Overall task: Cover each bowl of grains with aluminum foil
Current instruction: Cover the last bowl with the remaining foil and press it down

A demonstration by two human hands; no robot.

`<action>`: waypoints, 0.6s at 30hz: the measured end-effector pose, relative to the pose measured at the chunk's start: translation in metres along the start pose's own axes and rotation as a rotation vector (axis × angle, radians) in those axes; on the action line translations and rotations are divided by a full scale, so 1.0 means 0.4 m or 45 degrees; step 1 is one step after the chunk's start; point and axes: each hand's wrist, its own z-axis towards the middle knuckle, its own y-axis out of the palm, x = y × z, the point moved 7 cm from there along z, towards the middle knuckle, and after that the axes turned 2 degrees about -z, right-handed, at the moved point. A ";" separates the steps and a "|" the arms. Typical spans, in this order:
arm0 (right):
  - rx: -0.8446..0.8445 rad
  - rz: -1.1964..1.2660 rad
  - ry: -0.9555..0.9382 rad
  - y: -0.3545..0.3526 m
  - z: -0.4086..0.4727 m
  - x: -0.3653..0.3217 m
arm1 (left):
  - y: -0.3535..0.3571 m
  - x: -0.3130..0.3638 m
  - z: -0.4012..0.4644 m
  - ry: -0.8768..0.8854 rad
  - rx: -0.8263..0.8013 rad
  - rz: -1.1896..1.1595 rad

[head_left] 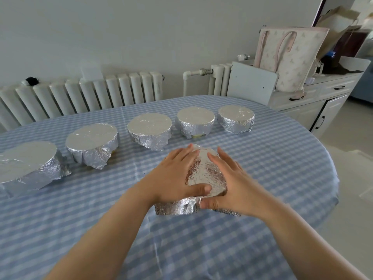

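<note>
Here the foil (pixel 205 174) is thin, light and soft. It creases wherever pressed and holds that crease, but I judge it would tear if pulled hard over a rim. The bowl beneath is hidden, so its weight and grains cannot be told. Best to take hold at the sides, palms pressing the loose skirt inward under the rim, not dragging across the top.

The left hand (pixel 175 174) and right hand (pixel 232 184) lie flat on the foil, fingers straight and spread, thumbs pressing the near edge. Neither grip curls round anything.

This foil is crinkled and shiny, its skirt flaring onto the checked bench (pixel 282 158) near the middle. Behind it five covered bowls (pixel 150 123) stand in a row, tops smooth and flat.
</note>
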 end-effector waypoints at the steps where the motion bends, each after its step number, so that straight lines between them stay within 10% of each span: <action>1: 0.006 0.002 0.005 0.001 0.000 0.003 | -0.004 -0.009 -0.002 -0.004 -0.015 -0.131; 18: 0.246 0.623 -0.123 0.044 0.016 0.037 | 0.098 -0.094 -0.059 -0.008 0.178 -1.059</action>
